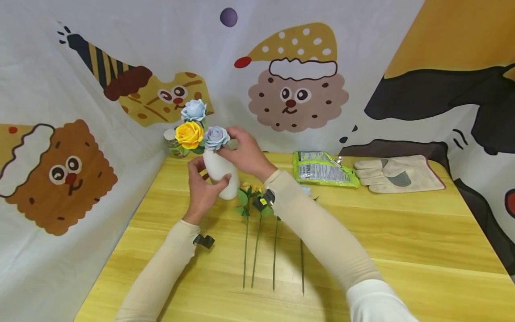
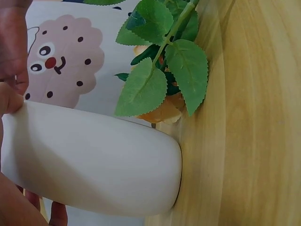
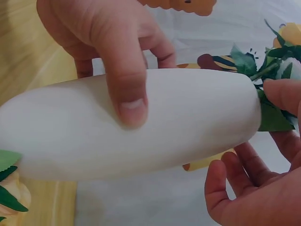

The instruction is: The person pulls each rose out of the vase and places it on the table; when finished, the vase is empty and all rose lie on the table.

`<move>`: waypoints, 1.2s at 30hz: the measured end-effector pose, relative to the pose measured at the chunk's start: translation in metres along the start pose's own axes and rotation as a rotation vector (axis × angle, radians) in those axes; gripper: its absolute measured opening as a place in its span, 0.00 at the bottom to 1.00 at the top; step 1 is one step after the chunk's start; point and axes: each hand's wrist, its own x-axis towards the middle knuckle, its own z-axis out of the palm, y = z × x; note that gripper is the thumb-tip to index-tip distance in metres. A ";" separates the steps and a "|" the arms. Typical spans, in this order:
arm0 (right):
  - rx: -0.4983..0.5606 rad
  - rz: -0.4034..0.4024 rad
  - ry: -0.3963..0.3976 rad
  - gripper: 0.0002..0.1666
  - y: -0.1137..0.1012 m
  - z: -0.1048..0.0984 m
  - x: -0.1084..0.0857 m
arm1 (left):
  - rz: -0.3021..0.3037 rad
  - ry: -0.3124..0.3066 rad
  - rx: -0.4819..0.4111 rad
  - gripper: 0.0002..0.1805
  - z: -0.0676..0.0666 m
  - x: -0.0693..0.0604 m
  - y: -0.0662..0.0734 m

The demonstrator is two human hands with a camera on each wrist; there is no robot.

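Note:
A white vase [image 1: 221, 172] stands on the wooden table, and a yellow rose [image 1: 189, 135], a blue rose [image 1: 194, 110] and a bluish-purple rose [image 1: 216, 137] rise from its mouth. The left hand [image 1: 204, 188] grips the vase body; its thumb lies across the white surface [image 3: 188, 117] in the right wrist view. At the mouth, the right hand [image 1: 247, 154] pinches at the stem and leaves just under the bluish-purple rose. In the right wrist view the right hand [image 3: 263, 183] has its thumb by the green leaves [image 3: 275, 115] at the rim.
Several roses with long green stems [image 1: 275, 259] lie right of the vase, their heads partly behind the right arm. Farther back are a green packet [image 1: 323, 170] and a work glove [image 1: 400, 175]. A lidded jar [image 1: 173, 145] stands behind the yellow rose, near the cloth backdrop [image 1: 225, 80].

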 end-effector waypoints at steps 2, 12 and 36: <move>0.031 -0.002 0.018 0.26 -0.001 -0.001 0.000 | 0.001 -0.002 0.002 0.45 0.000 0.000 0.000; 0.217 -0.086 0.148 0.27 -0.015 -0.007 -0.002 | 0.006 -0.005 0.016 0.43 0.004 -0.006 0.021; 0.422 -0.224 0.284 0.29 -0.025 -0.037 -0.009 | 0.051 -0.020 0.006 0.48 -0.002 -0.003 0.000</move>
